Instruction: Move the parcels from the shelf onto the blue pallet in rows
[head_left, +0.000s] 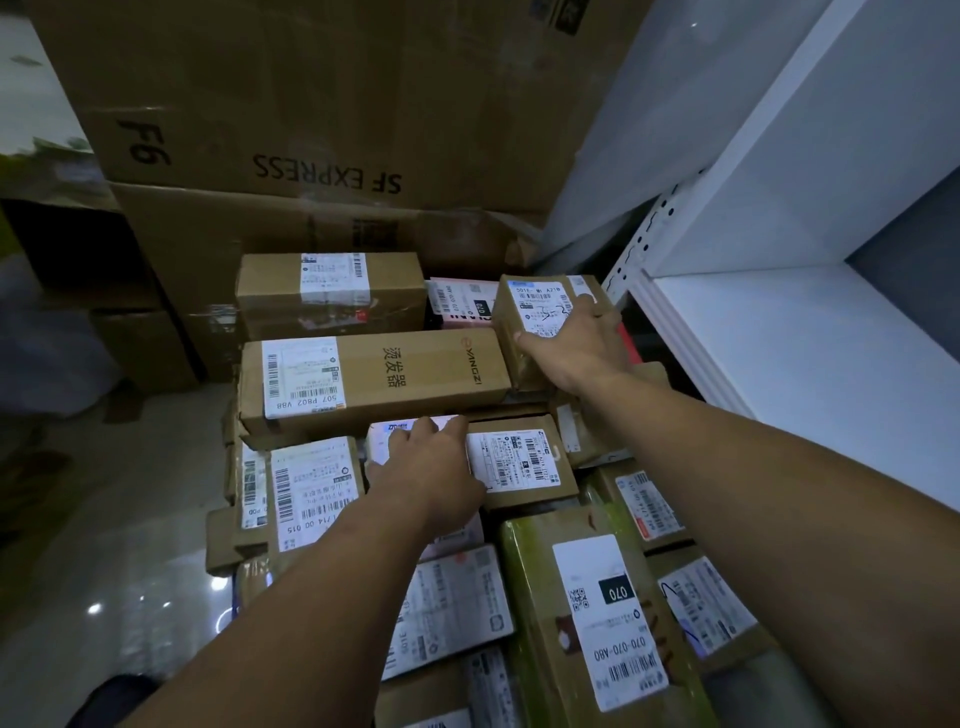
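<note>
Several labelled cardboard parcels lie packed in rows below me; the pallet under them is hidden. My right hand (576, 343) grips a small brown box (524, 322) with a white label at the far right of the stack, beside the shelf. My left hand (426, 462) rests with fingers spread on a white-topped parcel (395, 431) in the middle, between a labelled box (311, 488) and a small brown box (519, 457). A long box with printed characters (374, 379) lies just beyond my left hand.
A white metal shelf (779, 338) stands at the right, its board bare. Large SF Express cartons (322, 130) are stacked behind the parcels. A green-wrapped parcel (592, 608) lies near me. Glossy floor (130, 545) shows at the left.
</note>
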